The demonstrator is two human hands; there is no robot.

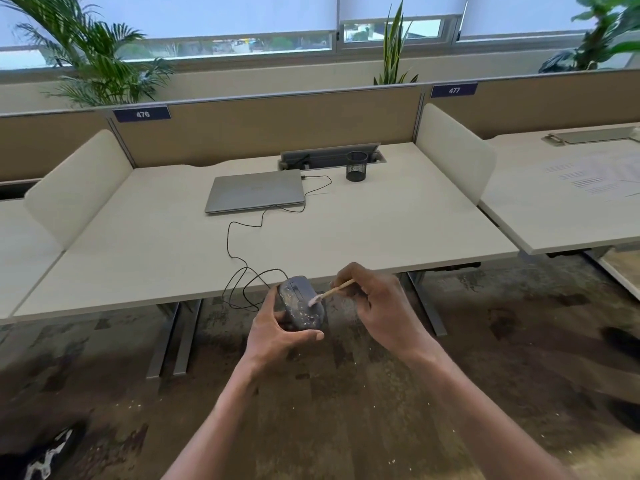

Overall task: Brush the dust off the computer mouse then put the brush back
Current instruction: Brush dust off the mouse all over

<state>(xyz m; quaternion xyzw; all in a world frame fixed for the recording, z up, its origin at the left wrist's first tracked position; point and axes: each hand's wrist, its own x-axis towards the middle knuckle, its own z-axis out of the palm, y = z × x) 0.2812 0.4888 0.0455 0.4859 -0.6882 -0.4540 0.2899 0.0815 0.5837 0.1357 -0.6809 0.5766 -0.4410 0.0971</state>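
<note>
Technician: How is the work held?

Inspector: The left hand (277, 327) is closed around the computer mouse (302, 303), lifting it clear of the desk (381, 230) edge so dust falls to the floor. Its long axis runs away from the person, cable end farthest. The right hand (384, 306) pinches the brush (332, 293), bristles down-left, touching the mouse's top.

**Open-plan office, workstation 476**

Pale rectangular desk (381, 216) on grey metal legs (162, 341), bounded by a tan fabric partition (263, 126) and rounded white side screens (453, 150). Mottled brown carpet (346, 393) below. Windows (242, 46) with lowered white roller blinds (207, 12) admit daylight; green potted palm (93, 60) behind.
</note>
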